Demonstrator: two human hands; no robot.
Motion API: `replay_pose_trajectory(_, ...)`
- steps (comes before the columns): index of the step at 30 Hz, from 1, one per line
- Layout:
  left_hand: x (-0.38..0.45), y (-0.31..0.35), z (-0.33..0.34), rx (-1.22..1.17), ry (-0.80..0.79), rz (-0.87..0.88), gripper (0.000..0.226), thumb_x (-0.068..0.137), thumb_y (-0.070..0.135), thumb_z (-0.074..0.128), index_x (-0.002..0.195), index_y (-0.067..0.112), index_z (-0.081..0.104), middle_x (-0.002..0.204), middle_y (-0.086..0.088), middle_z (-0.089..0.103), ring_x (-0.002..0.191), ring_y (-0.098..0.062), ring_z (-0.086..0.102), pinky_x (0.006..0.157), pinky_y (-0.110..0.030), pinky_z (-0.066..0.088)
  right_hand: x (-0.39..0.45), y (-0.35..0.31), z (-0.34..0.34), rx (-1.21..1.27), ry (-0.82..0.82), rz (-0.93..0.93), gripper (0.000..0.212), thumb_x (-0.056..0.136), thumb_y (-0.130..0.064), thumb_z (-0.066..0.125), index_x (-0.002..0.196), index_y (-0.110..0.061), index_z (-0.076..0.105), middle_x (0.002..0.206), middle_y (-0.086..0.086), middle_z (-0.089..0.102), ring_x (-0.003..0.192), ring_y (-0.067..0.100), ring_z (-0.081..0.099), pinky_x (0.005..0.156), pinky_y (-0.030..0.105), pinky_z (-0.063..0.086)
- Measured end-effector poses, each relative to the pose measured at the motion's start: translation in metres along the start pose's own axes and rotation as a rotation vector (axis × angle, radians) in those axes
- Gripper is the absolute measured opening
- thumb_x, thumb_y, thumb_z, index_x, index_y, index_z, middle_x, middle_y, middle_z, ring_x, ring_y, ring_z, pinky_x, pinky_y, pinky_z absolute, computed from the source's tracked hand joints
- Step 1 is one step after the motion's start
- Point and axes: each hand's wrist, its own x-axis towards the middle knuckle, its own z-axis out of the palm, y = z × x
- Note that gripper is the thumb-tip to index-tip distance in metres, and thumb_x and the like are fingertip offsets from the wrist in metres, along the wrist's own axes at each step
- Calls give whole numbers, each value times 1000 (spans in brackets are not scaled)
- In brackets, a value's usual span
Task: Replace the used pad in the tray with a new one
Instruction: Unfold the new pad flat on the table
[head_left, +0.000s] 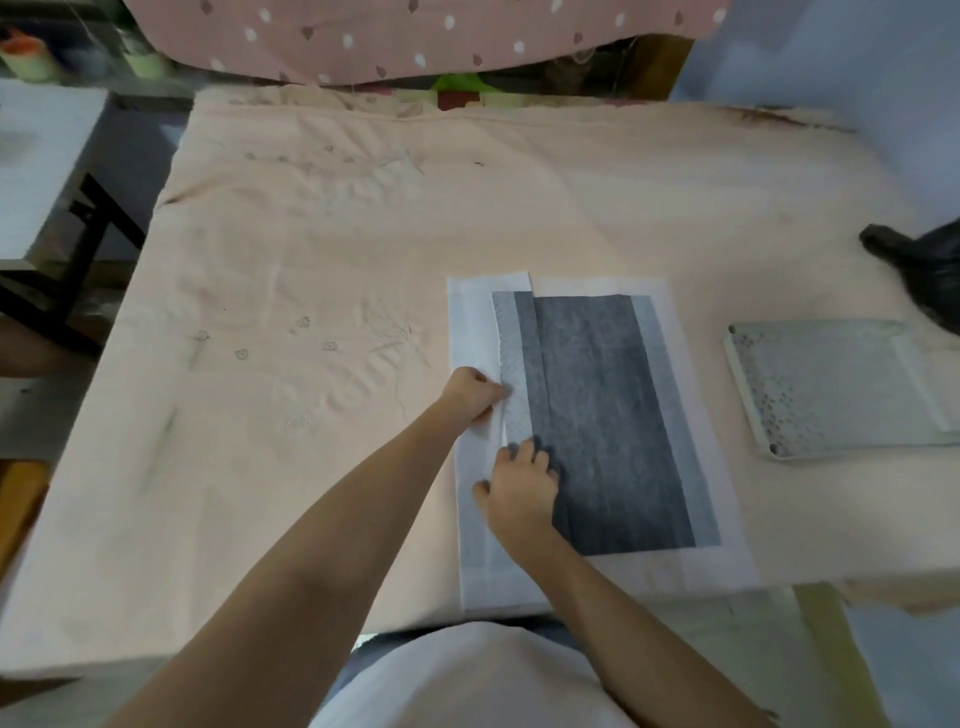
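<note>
The right hand (519, 491) lies nearest, fingers spread flat, pressing the pad (597, 426) onto the table (311, 260). Just beyond, the left hand (472, 395) pinches the pad's folded left flap. The pad looks light, thin and limp; hold it by its white border. The tray (831, 387) sits well apart, right.

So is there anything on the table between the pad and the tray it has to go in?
Nothing visible. The pad lies flat on the table cloth, and the tray sits to its right with only bare cloth between them. A black bag lies behind the tray, out of the way.
</note>
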Motion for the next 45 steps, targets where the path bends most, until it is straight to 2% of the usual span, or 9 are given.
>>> replay_pose_trajectory(6,6,8,3,-49,39,-24,29,85,13,66,67,11,43,67,-6,51,58,-18,50,53,-27,44,-4,14,6,64,-15,-28,43,92,-35,45,122,-6,50,115,11,55,103,23,53,86,34,44)
replay_pose_trajectory(12,16,18,1,-7,150,-60,19,86,13,60,76,11,44,89,-12,55,79,-29,57,79,-39,54,-20,27,15,180,-13,-130,21,94,-29,44,104,-14,53,99,3,61,90,17,58,74,28,40)
replay_pose_trajectory(21,25,33,0,8,205,-46,26,85,10,58,68,13,39,70,-3,45,68,-26,53,71,-38,51,-22,35,8,247,-28,-241,15,93,-29,45,86,-16,47,77,-1,52,73,12,55,71,24,47)
replay_pose_trajectory(27,24,32,-20,-78,255,-25,22,84,6,58,69,13,43,70,-2,44,69,-22,49,67,-36,50,-25,17,-8,244,17,-333,15,89,-27,48,84,-13,43,87,1,47,81,15,49,71,26,44)
replay_pose_trajectory(30,22,26,-39,-137,268,0,22,82,4,60,69,13,44,70,-4,48,70,-25,53,66,-37,49,-29,2,-15,232,25,-399,14,88,-26,48,91,-12,51,96,5,57,83,17,51,71,27,45)
replay_pose_trajectory(35,13,10,-79,-212,303,28,23,81,1,59,70,15,45,68,-4,50,60,-20,52,56,-29,44,-35,-32,-22,214,18,-490,13,86,-25,48,90,-13,51,98,5,59,75,16,43,63,26,35)
replay_pose_trajectory(37,9,0,-97,-232,316,38,22,82,1,58,72,16,45,69,-4,50,64,-20,51,53,-27,44,-36,-49,-23,230,4,-508,9,86,-24,48,85,-15,46,99,5,59,77,19,48,63,27,36)
replay_pose_trajectory(41,3,-25,-140,-238,337,50,20,84,0,56,75,16,46,67,-4,51,58,-17,50,49,-24,44,-44,-92,-22,261,-34,-516,17,87,-24,48,95,-11,56,102,6,61,87,23,59,72,33,49)
replay_pose_trajectory(45,1,-48,-180,-204,341,60,19,84,2,57,76,15,46,69,-3,48,60,-16,48,46,-24,41,-50,-134,-18,251,-51,-527,13,87,-23,47,90,-11,52,102,7,61,87,25,58,66,31,41)
